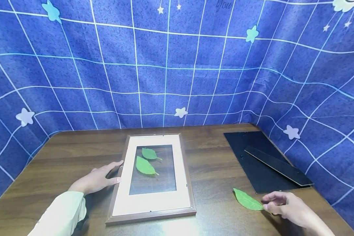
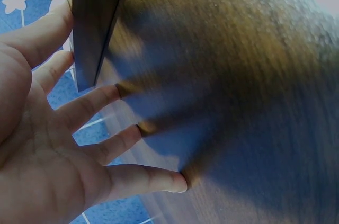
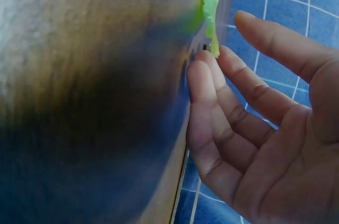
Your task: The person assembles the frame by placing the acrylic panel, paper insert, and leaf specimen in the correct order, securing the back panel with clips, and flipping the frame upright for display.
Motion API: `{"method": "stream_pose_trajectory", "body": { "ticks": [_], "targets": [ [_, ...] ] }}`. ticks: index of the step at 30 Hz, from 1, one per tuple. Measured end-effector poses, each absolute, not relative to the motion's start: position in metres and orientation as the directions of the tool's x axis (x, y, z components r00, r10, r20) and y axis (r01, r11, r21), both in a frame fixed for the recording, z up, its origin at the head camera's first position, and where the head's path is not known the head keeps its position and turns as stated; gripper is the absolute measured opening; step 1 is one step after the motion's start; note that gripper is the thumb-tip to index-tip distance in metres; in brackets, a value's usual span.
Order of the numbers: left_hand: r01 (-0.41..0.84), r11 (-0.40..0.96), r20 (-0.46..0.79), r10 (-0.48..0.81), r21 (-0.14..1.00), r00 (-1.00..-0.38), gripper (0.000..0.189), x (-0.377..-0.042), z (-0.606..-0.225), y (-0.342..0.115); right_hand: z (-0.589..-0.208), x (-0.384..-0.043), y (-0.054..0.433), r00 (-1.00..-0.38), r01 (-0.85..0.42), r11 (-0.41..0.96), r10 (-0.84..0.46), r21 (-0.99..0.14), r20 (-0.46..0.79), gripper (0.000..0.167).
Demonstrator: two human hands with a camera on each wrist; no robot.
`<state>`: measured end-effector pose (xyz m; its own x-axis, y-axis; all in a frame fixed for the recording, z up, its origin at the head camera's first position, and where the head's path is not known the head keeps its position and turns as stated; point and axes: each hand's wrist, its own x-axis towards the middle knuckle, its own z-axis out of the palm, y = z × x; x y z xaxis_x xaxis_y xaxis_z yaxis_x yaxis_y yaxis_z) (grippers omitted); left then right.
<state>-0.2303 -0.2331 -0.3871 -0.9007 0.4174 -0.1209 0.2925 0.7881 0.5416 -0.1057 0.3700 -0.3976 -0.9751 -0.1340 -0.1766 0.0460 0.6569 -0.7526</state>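
A wooden picture frame with a cream mat lies on the table; two green leaves, an upper leaf and a lower leaf, sit within the mat's window. My left hand rests at the frame's left side, thumb and index finger touching its edge, the other fingers spread on the tabletop in the left wrist view. On the right, a third green leaf lies on the table. My right hand is at its stem, fingertips right beside the stem end and the thumb standing apart from them.
A black backing board with a hinged stand strip lies at the table's right edge, just beyond my right hand. Blue grid-patterned cloth hangs behind and beside the wooden table.
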Motion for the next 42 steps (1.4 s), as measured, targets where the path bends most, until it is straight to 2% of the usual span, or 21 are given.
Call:
{"method": "stream_pose_trajectory", "body": {
  "ticks": [8,21,29,37,42],
  "targets": [
    [0.295,0.784,-0.113,0.418,0.546,-0.901,0.072,-0.232,-0.391,-0.237,-0.401,-0.106,0.367,-0.983,-0.023,0.706,-0.146,-0.708,-0.113,0.024],
    [0.29,0.776,-0.096,0.409,0.56,-0.907,0.086,-0.242,-0.406,-0.244,-0.401,-0.104,0.362,-0.986,-0.009,0.758,-0.117,-0.652,-0.122,0.009],
    [0.319,0.773,-0.092,0.434,0.548,-0.896,0.074,-0.239,-0.402,-0.241,-0.4,-0.106,0.357,-0.987,-0.005,0.805,-0.1,-0.593,-0.128,0.007],
    [0.284,0.785,-0.119,0.41,0.55,-0.904,0.073,-0.236,-0.397,-0.238,-0.396,-0.107,0.356,-0.991,-0.044,0.814,-0.107,-0.579,-0.076,0.008],
    [0.32,0.779,-0.09,0.431,0.54,-0.898,0.071,-0.235,-0.394,-0.237,-0.393,-0.111,0.351,-0.995,-0.071,0.813,-0.102,-0.578,-0.022,0.007]
  ]
}}
